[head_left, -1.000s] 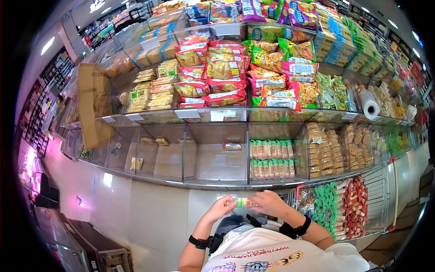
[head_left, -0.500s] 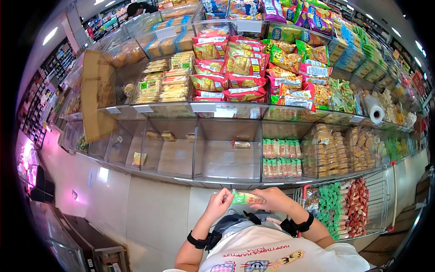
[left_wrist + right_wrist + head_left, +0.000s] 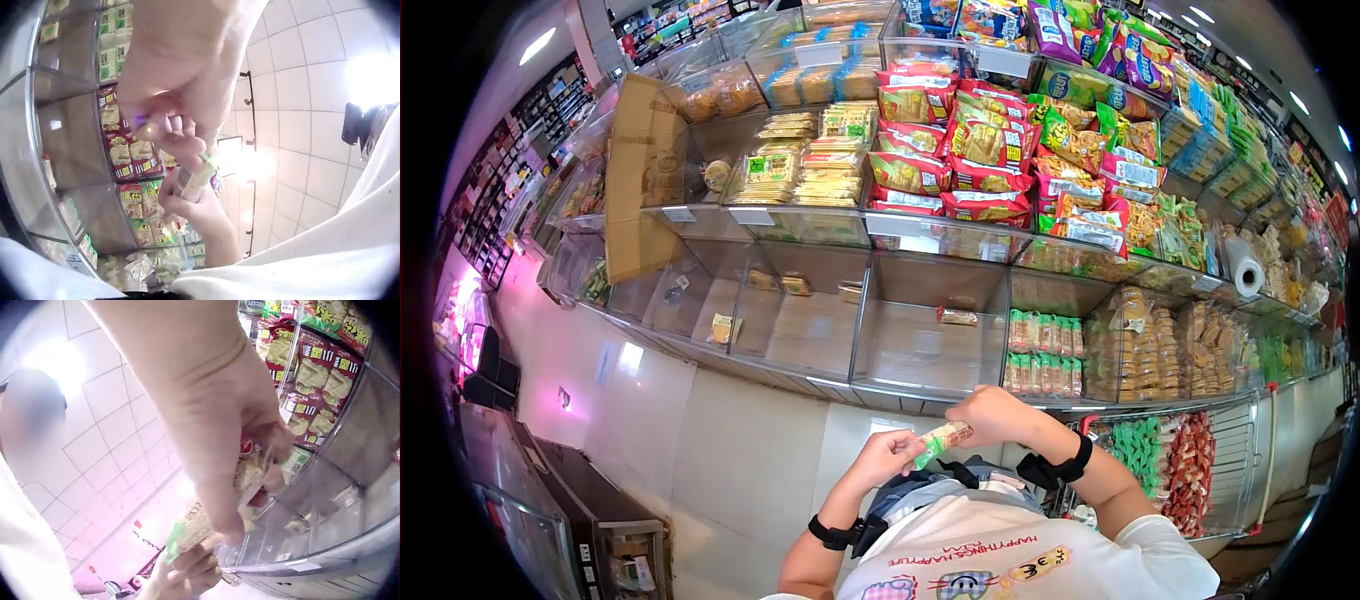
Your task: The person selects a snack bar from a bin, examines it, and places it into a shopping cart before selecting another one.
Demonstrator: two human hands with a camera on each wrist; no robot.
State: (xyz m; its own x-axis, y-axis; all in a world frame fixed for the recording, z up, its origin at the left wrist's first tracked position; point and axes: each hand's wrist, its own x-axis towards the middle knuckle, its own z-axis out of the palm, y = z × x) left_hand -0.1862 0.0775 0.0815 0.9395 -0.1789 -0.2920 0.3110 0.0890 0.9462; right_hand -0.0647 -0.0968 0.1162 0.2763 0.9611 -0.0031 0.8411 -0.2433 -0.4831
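Both hands hold a snack packet (image 3: 945, 437) between them, low in front of the white shirt. Its wrapper is green at one end and clear over pale brown contents. The left hand (image 3: 887, 455) pinches the green end. The right hand (image 3: 997, 412) grips the other end, a little higher, so the packet slants. In the right wrist view, thumb and fingers wrap the packet (image 3: 194, 525), and red print shows near the palm. The left wrist view has the packet (image 3: 192, 184) running from the left fingertips into the right hand.
A shopping cart (image 3: 1252, 465) at the right carries rows of green and red wrapped snacks. Ahead, clear-walled shelf bins (image 3: 930, 360) include one holding a lone red-ended packet (image 3: 957, 316) and another with stacked green-ended packets (image 3: 1045, 350). A cardboard sheet (image 3: 635, 180) leans at the left.
The packet has gone from nearly level to slanted, its right end higher. The right hand has risen and shifted slightly left. Shelves appear farther right as the head view turned.
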